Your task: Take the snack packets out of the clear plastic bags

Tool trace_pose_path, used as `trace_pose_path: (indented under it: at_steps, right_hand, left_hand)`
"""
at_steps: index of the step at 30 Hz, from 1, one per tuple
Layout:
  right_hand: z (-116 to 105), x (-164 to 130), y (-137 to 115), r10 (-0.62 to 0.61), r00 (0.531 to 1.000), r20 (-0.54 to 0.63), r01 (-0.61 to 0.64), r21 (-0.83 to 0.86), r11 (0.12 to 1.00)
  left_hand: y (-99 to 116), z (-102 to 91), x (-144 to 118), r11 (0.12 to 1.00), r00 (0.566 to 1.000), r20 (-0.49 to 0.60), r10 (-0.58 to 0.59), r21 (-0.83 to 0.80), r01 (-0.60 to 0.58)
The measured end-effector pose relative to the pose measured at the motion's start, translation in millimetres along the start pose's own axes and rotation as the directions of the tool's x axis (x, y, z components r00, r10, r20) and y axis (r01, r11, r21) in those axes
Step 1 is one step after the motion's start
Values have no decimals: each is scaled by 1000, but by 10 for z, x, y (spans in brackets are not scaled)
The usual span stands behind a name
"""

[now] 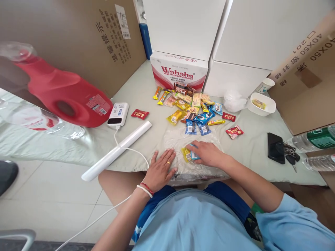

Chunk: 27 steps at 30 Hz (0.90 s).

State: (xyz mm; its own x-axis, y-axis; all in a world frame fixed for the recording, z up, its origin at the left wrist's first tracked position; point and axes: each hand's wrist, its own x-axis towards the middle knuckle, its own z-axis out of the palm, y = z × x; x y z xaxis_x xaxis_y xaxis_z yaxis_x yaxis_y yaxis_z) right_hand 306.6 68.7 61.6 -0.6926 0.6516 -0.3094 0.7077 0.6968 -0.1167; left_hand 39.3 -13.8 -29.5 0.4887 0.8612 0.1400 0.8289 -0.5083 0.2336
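My left hand (161, 170) lies palm down with fingers spread at the table's front edge, touching the clear plastic bag (173, 137). It holds nothing, and a white cable passes beside it. My right hand (206, 153) is closed over a blue-and-white snack packet (194, 155) on the bag, its thumb hidden. A yellow snack packet (185, 154) sticks out at the left of those fingers. Just beyond the bag lies a loose pile of wrapped snacks (192, 111), with two dark blue packets (191, 127) nearest to my right hand.
Behind the snacks stands a Wahaha carton (180, 73). To the left are a red jug (65, 94), a white power bank (118, 114) and a white tube (117, 150). At right: a white bowl (270, 107), a phone (275, 147), keys (291, 153) and bottles (320, 138).
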Motion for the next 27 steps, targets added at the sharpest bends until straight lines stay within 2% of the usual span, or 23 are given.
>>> trace_pose_path:
  at_steps: [6, 11, 13, 18, 27]
  right_hand:
    - [-67, -32, 44, -6, 999, -53, 8, 41, 999]
    - [-84, 94, -117, -130, 991, -40, 133, 70, 989]
    - [-74, 131, -130, -146, 989, -18, 147, 88, 985]
    - [-81, 112, -29, -92, 995, 36, 91, 34, 995]
    - [-38, 49, 5, 48, 999, 23, -48, -4, 999]
  left_hand:
    - [5, 1, 1, 1000, 1000, -3, -5, 8, 5]
    - [12, -1, 6, 1000, 1000, 4, -12, 16, 12]
    - [10, -3, 7, 1000, 1000, 7, -8, 15, 8]
    - [9, -1, 6, 1000, 1000, 1, -11, 14, 11]
    - [10, 16, 11, 1000, 1000, 17, -22, 7, 22]
